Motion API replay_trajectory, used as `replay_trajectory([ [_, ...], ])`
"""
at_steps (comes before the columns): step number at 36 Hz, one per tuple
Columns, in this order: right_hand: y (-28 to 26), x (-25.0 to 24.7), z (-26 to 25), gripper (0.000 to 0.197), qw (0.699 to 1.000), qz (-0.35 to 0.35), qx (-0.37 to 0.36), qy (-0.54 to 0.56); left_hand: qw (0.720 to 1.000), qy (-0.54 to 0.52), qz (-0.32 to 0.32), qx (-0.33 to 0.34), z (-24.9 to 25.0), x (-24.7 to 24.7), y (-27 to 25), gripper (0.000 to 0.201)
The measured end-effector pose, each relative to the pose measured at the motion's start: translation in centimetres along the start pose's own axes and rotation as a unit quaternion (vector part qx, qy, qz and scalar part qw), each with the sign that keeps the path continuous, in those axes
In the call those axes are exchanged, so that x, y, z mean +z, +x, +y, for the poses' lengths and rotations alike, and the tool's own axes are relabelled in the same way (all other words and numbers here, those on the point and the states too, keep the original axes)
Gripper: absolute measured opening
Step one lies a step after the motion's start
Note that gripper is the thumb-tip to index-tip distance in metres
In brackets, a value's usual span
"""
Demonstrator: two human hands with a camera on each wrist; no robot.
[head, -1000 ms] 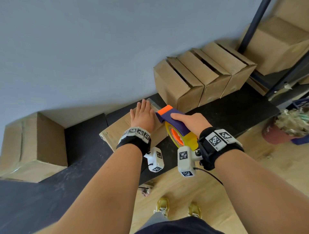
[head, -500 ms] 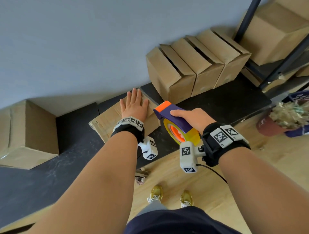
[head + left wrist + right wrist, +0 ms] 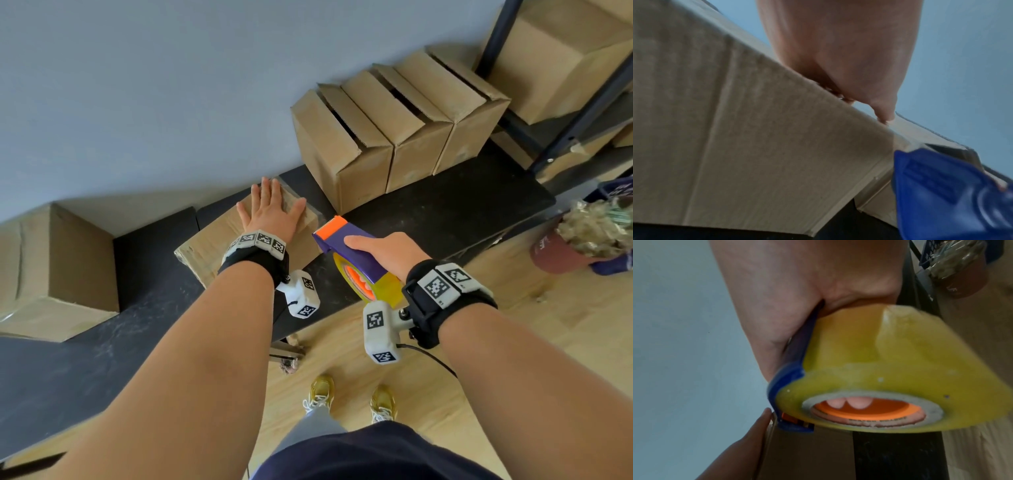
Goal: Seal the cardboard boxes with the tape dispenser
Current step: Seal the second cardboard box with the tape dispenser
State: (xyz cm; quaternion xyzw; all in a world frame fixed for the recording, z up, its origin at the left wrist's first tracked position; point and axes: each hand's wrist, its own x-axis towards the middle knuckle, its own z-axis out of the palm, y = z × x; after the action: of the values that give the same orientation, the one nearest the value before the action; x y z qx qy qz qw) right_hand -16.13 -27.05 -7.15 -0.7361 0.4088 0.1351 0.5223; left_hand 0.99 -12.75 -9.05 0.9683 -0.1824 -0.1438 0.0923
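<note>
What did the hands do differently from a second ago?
The right hand pulled the tape dispenser back off the cardboard box, toward the person; a second ago its orange end lay on the box top beside the left hand, now it is off the box's right end. The left hand stayed flat on the box, and the right hand kept its grip. The three boxes behind stayed put.

Scene viewed from head height, forward and down. Left wrist view aimed up from close under left hand (image 3: 838, 53). Right wrist view set close under right hand (image 3: 807, 288). Purple-and-orange plastic tape dispenser with yellow roll (image 3: 346, 240) shared by all views.
</note>
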Motion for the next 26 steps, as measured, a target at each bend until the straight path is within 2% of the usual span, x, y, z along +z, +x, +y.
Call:
replay_trajectory([
  [4, 0.6, 0.6, -0.3, 0.056, 1.000, 0.004, 0.003, 0.001, 1.000, 0.011, 0.014, -0.003, -0.1, 0.5, -0.2, 0.079],
  [13, 1.7, 0.7, -1.6, 0.063, 1.000, 0.016, 0.009, 0.015, 0.999, 0.030, 0.030, -0.007, 0.2, 1.3, -0.3, 0.076],
  [19, 1.7, 0.5, -2.1, 0.063, 0.998, -0.019, 0.028, 0.060, 0.999, 0.037, 0.026, -0.010, 0.3, 1.4, -0.2, 0.076],
  [23, 1.4, 0.0, -2.0, 0.048, 0.992, -0.073, 0.030, 0.098, 0.999, 0.032, 0.023, -0.010, 0.3, 1.4, -0.4, 0.076],
  [26, 1.3, -0.1, -1.7, 0.045, 0.991, -0.074, 0.034, 0.108, 0.999, 0.033, 0.027, -0.008, 0.2, 1.3, -0.5, 0.077],
])
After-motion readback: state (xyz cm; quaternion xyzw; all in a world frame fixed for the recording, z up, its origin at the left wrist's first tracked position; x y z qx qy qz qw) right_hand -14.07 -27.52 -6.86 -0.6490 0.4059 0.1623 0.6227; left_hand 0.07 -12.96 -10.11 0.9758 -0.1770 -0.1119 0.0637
